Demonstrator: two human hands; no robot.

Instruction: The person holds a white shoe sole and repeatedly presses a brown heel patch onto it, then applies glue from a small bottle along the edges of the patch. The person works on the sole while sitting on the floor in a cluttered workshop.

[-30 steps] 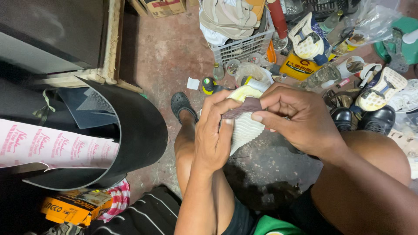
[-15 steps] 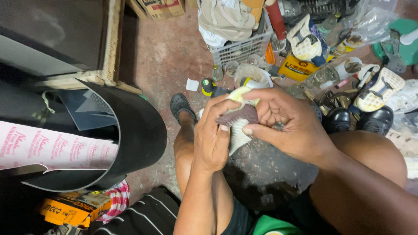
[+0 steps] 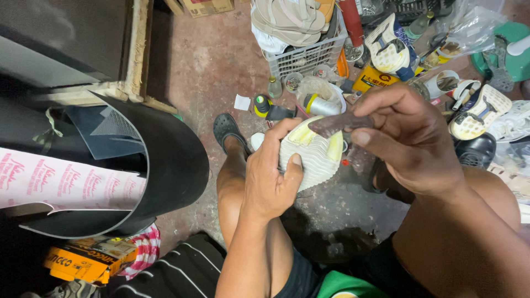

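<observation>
Right hand point(image 3: 411, 146) lifted scrap point(image 3: 339, 122) off sole point(image 3: 312, 152) (floor crowded).

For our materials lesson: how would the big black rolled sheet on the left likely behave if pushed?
The black rolled sheet stands on edge in an open curl, so it would probably flex and spring back. Its smooth, thin wall suggests rubber-like floppiness. Unsupported, it may well slump or uncurl.

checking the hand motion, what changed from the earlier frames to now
The right hand lifted the small dark reddish-brown piece off the sole and drew it up toward the camera, to the right. The left hand stayed gripping the white shoe, sole up; the black rubber roll did not move.
</observation>
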